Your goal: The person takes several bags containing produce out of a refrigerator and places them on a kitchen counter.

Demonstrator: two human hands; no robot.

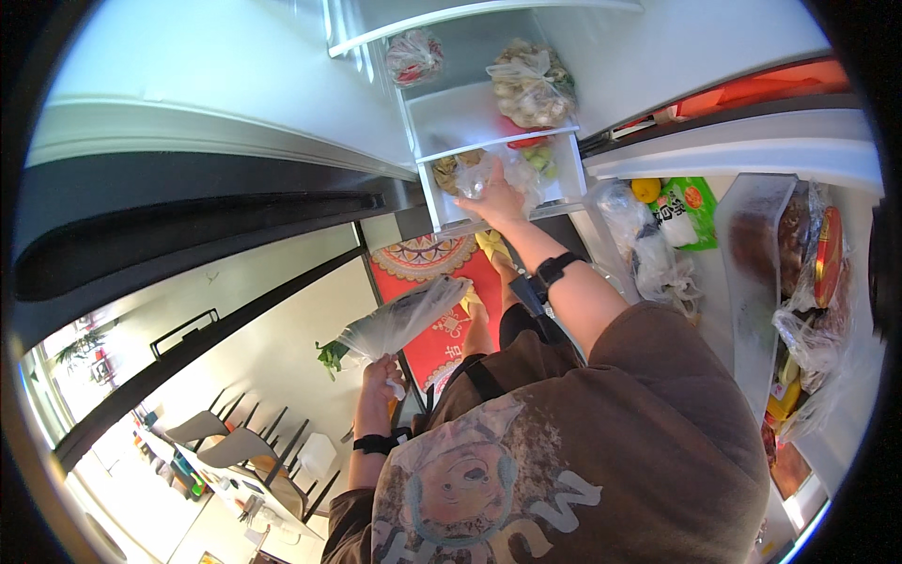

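My left hand (382,377) is closed on the gathered end of a clear plastic bag (405,321), and green leaves (331,356) poke out at its left side. In the pulled-out fridge drawer (433,204), my right hand (499,199) lies with spread fingers on a clear plastic bag (476,176); whether it grips the bag I cannot tell. Beside it in the drawer are a brown item (447,173), green produce (541,161) and something red (521,132). A bag of pale bulbs or mushrooms (533,88) and a small bag with red contents (416,60) sit further back.
The open fridge door at the right has shelves with a yellow fruit (645,189), a green packet (690,211), bagged items (655,261) and a round red tin (827,257). A dark door (197,225) stands at the left. A red patterned mat (423,282) lies on the floor below.
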